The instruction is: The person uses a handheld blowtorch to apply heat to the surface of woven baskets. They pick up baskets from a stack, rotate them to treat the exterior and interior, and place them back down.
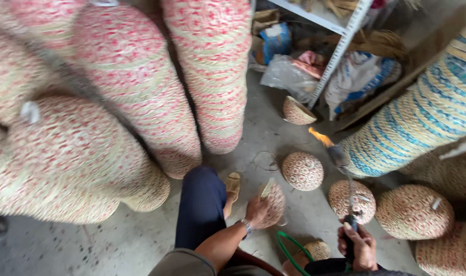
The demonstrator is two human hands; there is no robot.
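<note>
Right hand [359, 246] clenched round gas torch [348, 204], flame [321, 137] burning above round red-patterned woven basket [302, 170]; left hand [257, 209] gripping small woven basket [272, 203] left of it, best rotated slowly, kept clear of green hose [290, 248].

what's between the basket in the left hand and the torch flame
In the head view, one round red-patterned basket on the concrete floor sits between the held basket and the flame.
</note>
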